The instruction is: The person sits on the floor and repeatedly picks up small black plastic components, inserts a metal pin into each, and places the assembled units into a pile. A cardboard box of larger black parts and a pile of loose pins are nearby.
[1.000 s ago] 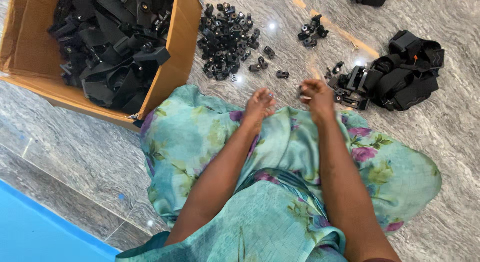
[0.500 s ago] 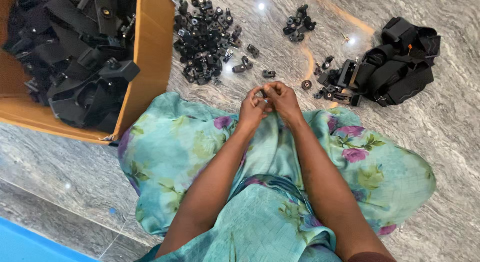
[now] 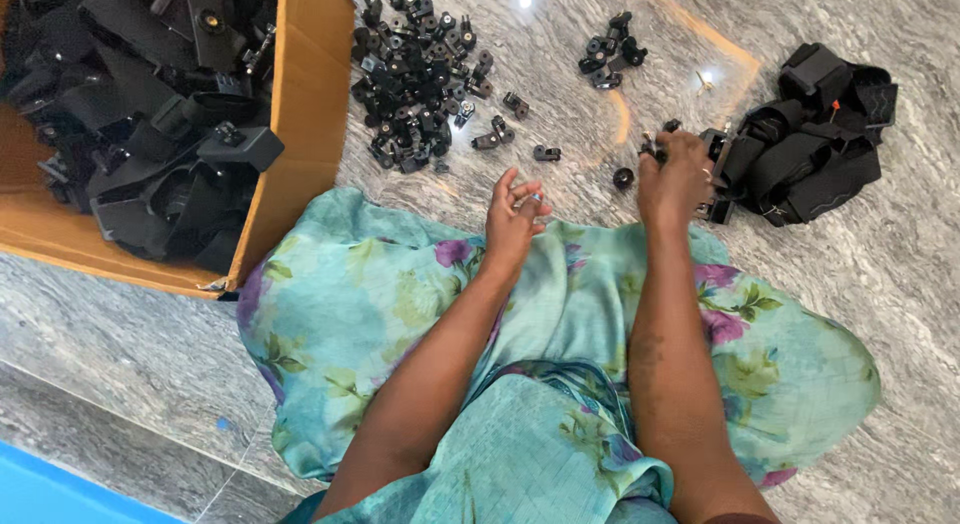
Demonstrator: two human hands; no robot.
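Note:
My left hand (image 3: pixel 515 219) hovers over the edge of my teal floral skirt (image 3: pixel 400 304), fingers apart, with nothing clearly in it. My right hand (image 3: pixel 675 179) reaches out to the marble floor, its fingertips closed on a small black plastic part (image 3: pixel 652 144) beside a heap of black strap mounts (image 3: pixel 820 134). A small round black piece (image 3: pixel 623 178) lies on the floor just left of that hand. Loose black clips (image 3: pixel 545 153) lie ahead of the left hand.
An open cardboard box (image 3: pixel 305 114) full of black plastic mounts stands at the left. A large pile of small black clips (image 3: pixel 420 74) and a smaller cluster (image 3: pixel 610 54) lie on the grey marble floor ahead. A blue mat (image 3: pixel 60 489) shows at the bottom left.
Half a second ago both hands were together over the skirt, working a small piece. They have since parted: the right hand has reached out to the parts on the floor, and the left hand has opened.

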